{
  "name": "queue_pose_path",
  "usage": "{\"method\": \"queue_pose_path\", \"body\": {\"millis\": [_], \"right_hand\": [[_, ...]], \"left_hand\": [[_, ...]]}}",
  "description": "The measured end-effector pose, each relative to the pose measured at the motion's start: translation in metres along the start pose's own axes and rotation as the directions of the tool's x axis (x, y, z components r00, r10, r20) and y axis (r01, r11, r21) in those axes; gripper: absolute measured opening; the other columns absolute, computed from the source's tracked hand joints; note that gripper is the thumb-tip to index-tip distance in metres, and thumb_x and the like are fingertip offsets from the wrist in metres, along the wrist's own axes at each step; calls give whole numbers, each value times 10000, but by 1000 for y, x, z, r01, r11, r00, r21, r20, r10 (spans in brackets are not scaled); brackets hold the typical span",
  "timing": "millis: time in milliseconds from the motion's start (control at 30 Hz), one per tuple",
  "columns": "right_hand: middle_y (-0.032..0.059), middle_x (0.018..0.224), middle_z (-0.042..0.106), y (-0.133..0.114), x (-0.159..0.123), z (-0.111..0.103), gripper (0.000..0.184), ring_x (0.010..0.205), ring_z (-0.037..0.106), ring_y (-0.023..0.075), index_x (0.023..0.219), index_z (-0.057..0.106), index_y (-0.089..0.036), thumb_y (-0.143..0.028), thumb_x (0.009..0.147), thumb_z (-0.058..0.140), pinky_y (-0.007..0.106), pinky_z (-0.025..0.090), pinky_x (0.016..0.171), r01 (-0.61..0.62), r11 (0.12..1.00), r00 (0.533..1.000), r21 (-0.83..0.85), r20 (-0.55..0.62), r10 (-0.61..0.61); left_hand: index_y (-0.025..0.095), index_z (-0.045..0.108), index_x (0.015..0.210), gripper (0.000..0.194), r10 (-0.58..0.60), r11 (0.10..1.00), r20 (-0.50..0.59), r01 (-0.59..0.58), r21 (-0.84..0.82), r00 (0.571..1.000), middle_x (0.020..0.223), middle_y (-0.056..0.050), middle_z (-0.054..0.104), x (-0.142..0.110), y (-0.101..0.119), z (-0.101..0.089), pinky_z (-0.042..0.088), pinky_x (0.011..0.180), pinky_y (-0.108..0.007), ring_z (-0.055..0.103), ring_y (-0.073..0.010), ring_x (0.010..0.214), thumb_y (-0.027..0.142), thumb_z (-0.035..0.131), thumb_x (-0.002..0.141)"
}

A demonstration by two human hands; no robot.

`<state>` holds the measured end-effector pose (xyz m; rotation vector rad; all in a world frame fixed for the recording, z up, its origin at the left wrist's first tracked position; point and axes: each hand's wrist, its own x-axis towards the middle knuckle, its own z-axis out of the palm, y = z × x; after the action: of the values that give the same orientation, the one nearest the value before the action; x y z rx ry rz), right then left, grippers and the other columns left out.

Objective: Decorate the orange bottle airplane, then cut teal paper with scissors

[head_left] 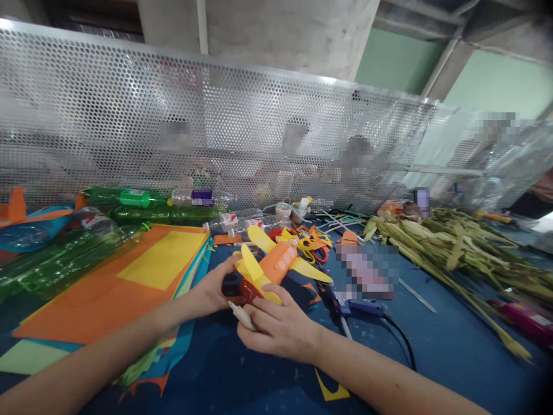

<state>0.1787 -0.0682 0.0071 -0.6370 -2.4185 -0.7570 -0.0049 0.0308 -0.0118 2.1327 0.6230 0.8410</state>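
Observation:
A toy plane (279, 262) with an orange body, yellow wings and tail pieces, and a dark red end is held tilted above the blue table (207, 369). My left hand (215, 287) is closed around its tail end, with the fingertips partly hidden behind it. From the near side, my right hand (283, 329) has its fingers against the red end and a yellow fin. The same hand grips a slim white pen-like thing (242, 316), its narrow tip pointing up and left. Scissors (317, 251) with red and yellow handles lie just beyond the plane.
Coloured paper sheets (99, 294) are stacked at left, beside green plastic bottles (73, 253). A blue glue gun (365, 307) with a black cord lies right of my hands. Dry husks (444, 253) cover the right side. A perforated metal screen (242, 127) closes the back.

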Motion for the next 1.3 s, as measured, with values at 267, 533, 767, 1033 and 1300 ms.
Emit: {"method": "queue_pose_path", "body": {"millis": [267, 533, 767, 1033, 1300], "right_hand": [[-8, 838, 671, 0, -5, -3, 138, 911, 591, 182, 893, 580, -289, -179, 810, 589, 430, 393, 935, -139, 990, 985, -9, -104, 137], [85, 883, 578, 20, -8, 10, 165, 854, 542, 257, 956, 472, -202, -256, 819, 546, 441, 444, 771, -709, 685, 669, 171, -144, 729], [66, 872, 560, 15, -7, 11, 136, 840, 526, 233, 954, 460, -207, -214, 835, 524, 392, 458, 756, -684, 653, 677, 327, -49, 734], [63, 951, 515, 18, -18, 13, 211, 940, 538, 211, 1037, 397, -224, -181, 850, 485, 396, 442, 860, -524, 566, 715, 636, -32, 698], [35, 883, 540, 32, -18, 18, 57, 824, 553, 179, 951, 415, -227, -250, 906, 443, 356, 435, 811, -654, 400, 545, 642, 33, 838]], "left_hand": [[219, 255, 1371, 776, -37, 999, 86, 38, 1, 996, 1283, -118, 503, -3, -2, -2, 447, 955, -424, 530, -262, 1133, 334, 682, 733], [251, 469, 1235, 525, 24, 964, 97, -49, 263, 995, 1210, -90, 536, -6, -7, -6, 411, 967, -469, 520, -251, 1108, 358, 657, 756], [235, 462, 1242, 568, 169, 948, 130, -197, 249, 977, 1219, -92, 530, -6, -3, -7, 403, 990, -436, 487, -248, 1150, 348, 680, 730], [252, 362, 1321, 730, 485, 695, 266, -552, 462, 833, 1085, -121, 589, -16, 9, -6, 506, 824, -416, 589, -270, 975, 531, 646, 709], [245, 506, 1142, 305, 641, 245, 327, -589, 770, 694, 1072, -63, 659, -24, 18, -1, 490, 880, -351, 595, -211, 1033, 254, 516, 837]]}}
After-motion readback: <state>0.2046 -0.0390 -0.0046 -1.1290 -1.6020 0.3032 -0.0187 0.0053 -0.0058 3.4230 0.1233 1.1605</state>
